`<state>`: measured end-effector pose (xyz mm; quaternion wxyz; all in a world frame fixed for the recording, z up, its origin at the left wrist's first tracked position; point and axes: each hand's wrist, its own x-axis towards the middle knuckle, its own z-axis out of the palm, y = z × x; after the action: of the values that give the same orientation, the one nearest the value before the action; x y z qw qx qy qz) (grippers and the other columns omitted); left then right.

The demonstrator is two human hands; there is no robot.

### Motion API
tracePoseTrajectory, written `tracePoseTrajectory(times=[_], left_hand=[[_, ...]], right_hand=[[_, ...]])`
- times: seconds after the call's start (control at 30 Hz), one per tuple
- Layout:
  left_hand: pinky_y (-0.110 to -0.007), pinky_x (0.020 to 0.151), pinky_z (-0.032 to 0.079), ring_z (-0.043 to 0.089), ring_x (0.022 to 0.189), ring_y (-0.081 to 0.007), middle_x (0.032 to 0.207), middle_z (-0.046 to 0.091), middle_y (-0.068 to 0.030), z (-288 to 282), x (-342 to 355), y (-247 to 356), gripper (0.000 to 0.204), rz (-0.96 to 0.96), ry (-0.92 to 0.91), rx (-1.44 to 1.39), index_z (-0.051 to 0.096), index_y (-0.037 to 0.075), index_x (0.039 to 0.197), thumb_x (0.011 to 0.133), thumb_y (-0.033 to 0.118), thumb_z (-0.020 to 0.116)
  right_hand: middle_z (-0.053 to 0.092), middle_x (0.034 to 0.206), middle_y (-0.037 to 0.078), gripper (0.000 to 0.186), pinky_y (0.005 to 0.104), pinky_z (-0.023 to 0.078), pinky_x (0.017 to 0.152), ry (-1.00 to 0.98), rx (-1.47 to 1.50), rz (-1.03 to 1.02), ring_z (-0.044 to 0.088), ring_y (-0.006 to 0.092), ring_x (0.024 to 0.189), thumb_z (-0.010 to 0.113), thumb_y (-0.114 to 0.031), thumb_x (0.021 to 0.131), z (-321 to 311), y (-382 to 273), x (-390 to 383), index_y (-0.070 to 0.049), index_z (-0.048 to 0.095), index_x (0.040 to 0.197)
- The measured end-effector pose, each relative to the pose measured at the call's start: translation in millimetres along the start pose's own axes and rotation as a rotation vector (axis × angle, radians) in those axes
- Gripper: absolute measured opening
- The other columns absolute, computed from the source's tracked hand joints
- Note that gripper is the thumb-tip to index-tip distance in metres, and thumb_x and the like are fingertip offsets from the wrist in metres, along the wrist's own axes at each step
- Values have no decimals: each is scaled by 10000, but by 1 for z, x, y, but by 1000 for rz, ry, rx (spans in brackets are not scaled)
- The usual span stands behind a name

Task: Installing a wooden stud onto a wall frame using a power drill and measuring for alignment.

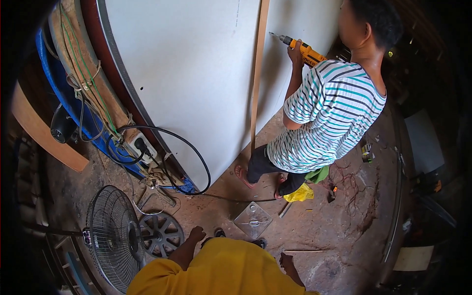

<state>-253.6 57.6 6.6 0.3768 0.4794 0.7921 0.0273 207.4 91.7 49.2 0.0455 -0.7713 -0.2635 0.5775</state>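
Observation:
My left hand [197, 233] hangs beside my yellow shirt, its fingers curled in with nothing visible in them. The nearest thing to it is a grey spoked wheel-shaped base [160, 233] on the floor. My right hand [286, 261] hangs low on the other side, near a thin stick [304, 251]; its fingers are too small and dark to read. Ahead on the right, a co-worker in a striped shirt [327, 115] holds a yellow power drill [309, 52], its bit pointing toward a large white panel [196, 73]. A narrow wooden strip [259, 73] runs up the panel.
A standing fan [110, 236] is close on my left. A black cable [199, 152] loops from a white socket box [142, 145] and trails across the floor. Before my feet lies a square clear-looking plate [253, 221]. A yellow bag [300, 193] and tangled reddish wires [346, 182] lie by the co-worker.

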Motion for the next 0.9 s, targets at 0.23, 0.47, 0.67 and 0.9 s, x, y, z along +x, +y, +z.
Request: tracePoseTrajectory(times=[0.23, 0.47, 0.67, 0.9], left_hand=[[-370, 779, 413, 502, 911, -306, 976, 529, -174, 8, 7, -9, 391, 13, 31, -44, 563, 20, 935, 629, 264, 560], [-367, 784, 411, 506, 904, -305, 968, 531, -175, 6, 8, -13, 391, 37, 23, -29, 564, 22, 935, 626, 262, 564], [-364, 788, 408, 498, 916, -306, 987, 523, -172, 8, 8, -14, 384, 16, 12, -50, 563, 27, 930, 629, 266, 567], [-364, 780, 413, 505, 902, -307, 973, 528, -174, 6, 6, -11, 379, 14, 38, -60, 567, 24, 921, 624, 260, 571]], right_hand=[[377, 383, 30, 409, 275, 274, 298, -12, 17, 27, 330, 147, 284, 472, -356, 759, 3, -7, -10, -91, 433, 449], [378, 378, 37, 406, 282, 265, 290, -7, -22, 0, 324, 148, 277, 478, -357, 749, 5, -3, -4, -84, 448, 451], [370, 372, 33, 411, 277, 254, 287, 12, -27, 50, 317, 143, 274, 476, -365, 748, 6, -10, -9, -86, 443, 448], [363, 368, 29, 405, 270, 252, 288, 17, 23, 27, 313, 137, 274, 486, -352, 747, 8, -8, -8, -87, 437, 445]])
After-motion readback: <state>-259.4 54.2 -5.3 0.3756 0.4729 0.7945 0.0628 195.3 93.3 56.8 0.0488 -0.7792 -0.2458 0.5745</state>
